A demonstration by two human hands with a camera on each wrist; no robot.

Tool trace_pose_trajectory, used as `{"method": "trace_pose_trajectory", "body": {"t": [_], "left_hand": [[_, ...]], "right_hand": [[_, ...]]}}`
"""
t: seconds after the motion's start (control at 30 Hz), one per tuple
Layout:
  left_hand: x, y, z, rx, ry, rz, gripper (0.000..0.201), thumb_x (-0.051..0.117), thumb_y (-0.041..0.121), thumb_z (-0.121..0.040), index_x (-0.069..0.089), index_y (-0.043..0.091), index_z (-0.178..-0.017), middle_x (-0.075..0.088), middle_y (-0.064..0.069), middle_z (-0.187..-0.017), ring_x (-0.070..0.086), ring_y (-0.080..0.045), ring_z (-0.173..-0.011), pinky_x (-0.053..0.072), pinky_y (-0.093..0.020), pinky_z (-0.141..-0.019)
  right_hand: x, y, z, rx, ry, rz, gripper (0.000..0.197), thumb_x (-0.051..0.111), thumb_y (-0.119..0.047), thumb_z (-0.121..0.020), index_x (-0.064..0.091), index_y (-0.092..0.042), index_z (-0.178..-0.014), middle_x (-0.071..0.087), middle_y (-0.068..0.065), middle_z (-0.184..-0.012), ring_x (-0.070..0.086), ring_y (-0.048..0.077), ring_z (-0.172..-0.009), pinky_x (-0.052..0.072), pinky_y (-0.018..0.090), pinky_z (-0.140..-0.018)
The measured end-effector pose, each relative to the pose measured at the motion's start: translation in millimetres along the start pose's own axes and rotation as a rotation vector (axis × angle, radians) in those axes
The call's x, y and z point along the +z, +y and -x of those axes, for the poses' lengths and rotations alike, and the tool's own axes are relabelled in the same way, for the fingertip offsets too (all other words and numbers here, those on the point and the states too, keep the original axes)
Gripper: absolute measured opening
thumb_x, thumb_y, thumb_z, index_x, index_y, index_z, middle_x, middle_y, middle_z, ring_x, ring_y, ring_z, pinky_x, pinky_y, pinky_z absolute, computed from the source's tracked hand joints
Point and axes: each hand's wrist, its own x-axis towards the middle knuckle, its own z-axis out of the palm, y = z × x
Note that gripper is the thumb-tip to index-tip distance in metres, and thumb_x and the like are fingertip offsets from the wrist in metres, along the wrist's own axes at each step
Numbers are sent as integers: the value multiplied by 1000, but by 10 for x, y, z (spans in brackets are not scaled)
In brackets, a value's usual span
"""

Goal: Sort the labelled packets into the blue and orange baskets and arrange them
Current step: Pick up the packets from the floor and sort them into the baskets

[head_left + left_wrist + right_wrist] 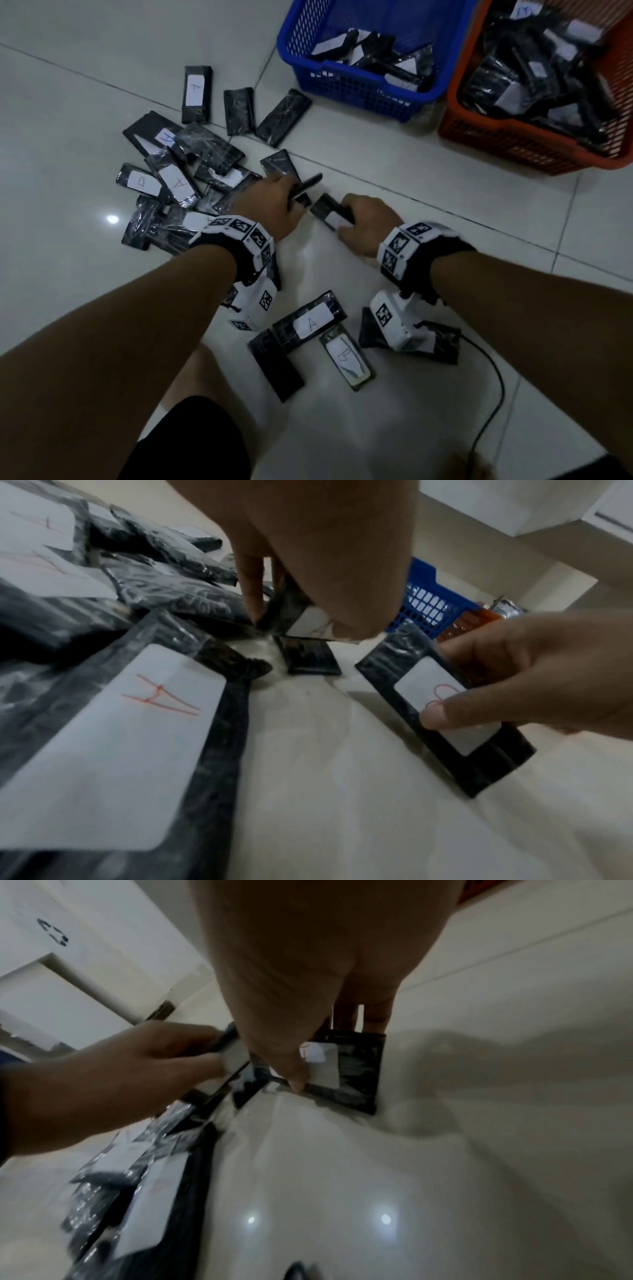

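On the floor tiles my left hand [289,198] grips a black packet [306,182] that it holds on edge; in the left wrist view its white label shows under the fingers [253,599]. Just to the right, my right hand [346,221] pinches another black packet [325,209], thumb on its white label [428,693], which bears a red letter I cannot read. That packet is tilted up off the tiles. The blue basket [342,92] and the orange basket [513,147] stand at the far right, both holding several labelled packets.
A loose pile of black packets [178,181] lies left of my hands, some label up, some face down. Packets marked A [311,322] and B [346,356] lie near my knees. A black cable [493,377] runs across the tiles at lower right.
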Motion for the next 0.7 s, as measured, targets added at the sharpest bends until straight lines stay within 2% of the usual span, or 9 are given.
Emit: {"method": "trace_pose_trajectory", "body": {"t": [0.07,0.17,0.23,0.3,0.37,0.43,0.57,0.63,0.7], "left_hand": [[-57,53,-6,-159,-40,311,39,50,31,-84,56,14,-119,64,-4,-100,62,-25,-88,50,-35,-76],[-192,205,-82,-526,-158,1118,19,44,14,-88,58,3,-97,64,-15,-87,64,-25,-65,53,-38,-69],[-316,303,-142,-595,-268,1417,25,37,19,-93,56,2,-90,59,-16,-80,59,-25,-59,50,-32,-61],[-406,373,-206,-563,-305,1496,38,38,35,-96,57,3,-92,60,-14,-75,58,-25,-59,48,-31,-59],[-490,484,-272,-526,-295,1476,45,44,44,-95,60,2,-99,63,-12,-74,61,-23,-59,51,-30,-58],[-586,651,-333,-456,-283,1362,40,51,41,-94,58,3,-107,64,-12,-79,62,-21,-61,52,-29,-56],[-763,924,-589,-152,-105,758,27,58,30,-93,60,6,-106,67,-7,-88,66,-19,-71,53,-27,-56],[-878,1040,-803,46,11,403,24,60,32,-91,61,9,-97,63,-3,-80,61,-19,-71,43,-26,-59],[-969,1165,-1037,150,79,191,21,61,32,-89,62,12,-97,56,-3,-80,53,-21,-75,33,-25,-64]], "right_hand": [[-191,98,-15,35,57,-33,20,55,-26,-89,54,-17,-106,55,1,-87,54,22,-77,35,24,-64],[-453,211,-40,35,137,-67,19,54,-29,-89,53,-15,-103,57,6,-87,55,26,-77,37,27,-64],[-600,260,-31,31,181,-84,20,55,-29,-89,52,-14,-102,57,7,-88,54,26,-78,36,28,-65],[-721,301,12,17,235,-107,21,55,-27,-90,53,-12,-104,59,7,-91,54,25,-79,38,28,-65],[-854,339,67,-5,281,-149,23,56,-25,-89,54,-14,-109,61,5,-95,56,23,-83,41,29,-69],[-985,372,116,-37,314,-169,22,57,-23,-90,54,-15,-111,59,1,-97,54,18,-86,38,26,-72],[-1267,512,179,-83,436,-72,21,54,-23,-92,54,-11,-109,58,8,-108,56,24,-96,39,29,-77],[-1445,617,206,-62,504,-18,22,51,-23,-93,52,-12,-113,56,8,-113,55,27,-100,42,33,-80],[-1639,713,220,-24,567,70,27,50,-22,-93,49,-15,-119,56,8,-119,55,30,-105,45,38,-85]]}}
